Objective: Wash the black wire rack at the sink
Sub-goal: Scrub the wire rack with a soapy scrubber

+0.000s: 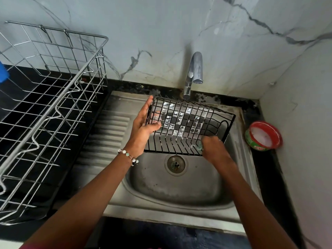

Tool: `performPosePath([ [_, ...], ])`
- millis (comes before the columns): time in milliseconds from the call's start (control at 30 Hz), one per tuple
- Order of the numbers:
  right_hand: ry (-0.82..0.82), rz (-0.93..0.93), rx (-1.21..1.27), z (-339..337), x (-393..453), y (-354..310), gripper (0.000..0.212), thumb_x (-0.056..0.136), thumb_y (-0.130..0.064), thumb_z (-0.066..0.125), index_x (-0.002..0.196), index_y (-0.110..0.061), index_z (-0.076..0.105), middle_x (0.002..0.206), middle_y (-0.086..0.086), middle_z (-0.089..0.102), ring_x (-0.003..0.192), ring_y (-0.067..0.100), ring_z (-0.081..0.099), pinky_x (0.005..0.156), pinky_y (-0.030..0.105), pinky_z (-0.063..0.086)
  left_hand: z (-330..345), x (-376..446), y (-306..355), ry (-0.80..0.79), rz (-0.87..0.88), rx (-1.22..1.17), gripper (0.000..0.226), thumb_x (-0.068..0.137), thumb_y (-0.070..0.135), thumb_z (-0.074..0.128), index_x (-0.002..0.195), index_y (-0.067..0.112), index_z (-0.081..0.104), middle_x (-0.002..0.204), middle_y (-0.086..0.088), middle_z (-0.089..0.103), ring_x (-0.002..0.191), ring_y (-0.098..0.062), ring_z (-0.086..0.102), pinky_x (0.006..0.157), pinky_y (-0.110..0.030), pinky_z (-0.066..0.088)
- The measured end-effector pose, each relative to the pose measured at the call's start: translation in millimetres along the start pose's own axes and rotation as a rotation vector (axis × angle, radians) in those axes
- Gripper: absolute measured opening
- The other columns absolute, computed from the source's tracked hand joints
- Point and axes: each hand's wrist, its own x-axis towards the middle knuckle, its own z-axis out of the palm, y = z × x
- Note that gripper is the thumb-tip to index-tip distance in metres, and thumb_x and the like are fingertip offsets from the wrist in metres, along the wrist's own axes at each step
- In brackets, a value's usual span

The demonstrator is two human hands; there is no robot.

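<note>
At nine o'clock, on the black worktop [21, 83], a big silver wire dish basket [50, 97], holding nothing. A bit of something blue [3, 71] at the far left edge, too cut off to name.

Next, the left hand [143, 126], with a bead bracelet [128, 156] on the wrist. Grip wide and flat: fingers straight against the left side of the black wire rack [186, 124], thumb pressed on the front wires. Rack held up and tilted, in the middle of the view, over the steel sink bowl [172, 191], not resting on the bottom.

Shiny soap film stretched across many squares of the rack, so the soaping looks well under way. Lower right part of the rack with fewer soapy squares.

Above, at twelve o'clock, a silver tap [195, 72], no water coming out. Rinsing not yet done, by the look of it.

At four o'clock of the rack, the right hand [213, 146], grip curled tight round a small pale green scrubber [199, 145], rubbing at the rack's lower right corner.

At three o'clock, a round red and green tub of white soap [263, 135] on the worktop beside the sink.

Left to do, most likely: scrub the last wires, rinse, put away to dry.
</note>
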Motion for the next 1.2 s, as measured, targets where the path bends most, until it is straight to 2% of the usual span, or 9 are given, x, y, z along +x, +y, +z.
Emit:
performPosePath([
  [300, 0.08, -0.084, 0.194, 4.2, -7.1, -100.9, 0.033, 0.087, -0.003, 0.054, 0.12, -0.002, 0.052, 0.112, 0.021, 0.058, 0.107, 0.037, 0.055, 0.086, 0.039, 0.046, 20.7, -1.7, 3.2, -0.063, 0.058, 0.05, 0.081, 0.074, 0.001, 0.063, 0.146, 0.03, 0.04, 0.145, -0.027, 0.037, 0.118, -0.015, 0.048, 0.113, -0.039, 0.032],
  [400, 0.117, -0.214, 0.246, 7.0, -9.7, -126.2, 0.033, 0.087, 0.002, 0.05, 0.119, -0.002, 0.058, 0.107, 0.024, 0.063, 0.1, 0.039, 0.059, 0.084, 0.041, 0.048, 22.5, -2.6, 2.2, -0.045, 0.069, 0.017, 0.077, 0.074, -0.001, 0.062, 0.142, 0.031, 0.043, 0.149, -0.022, 0.035, 0.136, -0.02, 0.038, 0.117, -0.039, 0.025],
  [600, -0.009, -0.374, 0.506, 14.9, -6.7, -66.0, 0.041, 0.082, 0.014, 0.049, 0.111, -0.005, 0.069, 0.113, 0.016, 0.067, 0.104, 0.022, 0.061, 0.092, 0.027, 0.045, 9.8, -2.4, -0.3, 0.067, 0.073, -0.026, 0.072, 0.078, 0.004, 0.056, 0.144, 0.028, 0.039, 0.15, 0.005, 0.041, 0.113, -0.006, 0.05, 0.098, -0.021, 0.044],
  [700, 0.104, -0.315, 0.31, 18.1, -2.3, -28.2, 0.049, 0.073, 0.021, 0.05, 0.11, -0.003, 0.07, 0.11, 0.019, 0.069, 0.103, 0.031, 0.064, 0.092, 0.029, 0.047, 7.6, -5.0, -3.6, 0.079, 0.047, -0.021, 0.07, 0.08, 0.008, 0.054, 0.143, 0.037, 0.041, 0.143, -0.004, 0.049, 0.104, -0.008, 0.054, 0.082, -0.017, 0.051],
  [800, 0.133, -0.148, 0.222, 15.5, 0.3, -4.7, 0.05, 0.078, 0.014, 0.05, 0.114, -0.014, 0.069, 0.107, 0.016, 0.07, 0.098, 0.03, 0.066, 0.084, 0.03, 0.049, 8.2, -4.1, -3.6, 0.08, 0.065, -0.029, 0.069, 0.08, 0.007, 0.055, 0.142, 0.033, 0.041, 0.152, -0.004, 0.039, 0.121, -0.023, 0.051, 0.092, -0.028, 0.044],
  [867, 0.134, -0.056, 0.2, 10.8, -1.4, -4.9, 0.044, 0.081, 0.008, 0.049, 0.116, -0.012, 0.067, 0.106, 0.019, 0.068, 0.1, 0.034, 0.062, 0.083, 0.034, 0.047, 11.7, -4.9, -2.6, 0.084, 0.081, 0.002, 0.069, 0.08, 0.009, 0.055, 0.143, 0.033, 0.04, 0.152, -0.001, 0.039, 0.122, -0.018, 0.049, 0.091, -0.032, 0.039],
  [967, 0.152, 0.083, 0.105, 6.8, -8.1, -21.3, 0.033, 0.089, 0.002, 0.044, 0.118, -0.004, 0.059, 0.113, 0.023, 0.06, 0.106, 0.037, 0.057, 0.086, 0.038, 0.045, 15.6, -4.4, -2.0, 0.083, 0.08, 0.004, 0.068, 0.079, 0.013, 0.054, 0.14, 0.04, 0.041, 0.15, -0.008, 0.042, 0.116, -0.012, 0.051, 0.078, -0.016, 0.047],
  [1067, 0.167, 0.08, 0.107, 7.0, -12.5, -45.2, 0.03, 0.09, 0.0, 0.044, 0.117, -0.004, 0.058, 0.114, 0.02, 0.06, 0.107, 0.034, 0.057, 0.086, 0.036, 0.045, 16.4, -1.3, 0.6, 0.092, 0.102, -0.043, 0.07, 0.077, 0.006, 0.054, 0.142, 0.031, 0.042, 0.151, -0.011, 0.039, 0.115, -0.012, 0.052, 0.07, -0.011, 0.047],
  [1200, 0.158, -0.067, 0.275, 10.9, -15.5, -90.4, 0.038, 0.084, 0.003, 0.049, 0.115, -0.011, 0.065, 0.11, 0.019, 0.067, 0.104, 0.033, 0.061, 0.089, 0.036, 0.049, 19.6, 1.4, -1.1, 0.106, 0.101, -0.113, 0.076, 0.075, -0.003, 0.052, 0.146, 0.015, 0.036, 0.143, 0.012, 0.044, 0.1, -0.007, 0.05, 0.078, -0.011, 0.044],
])
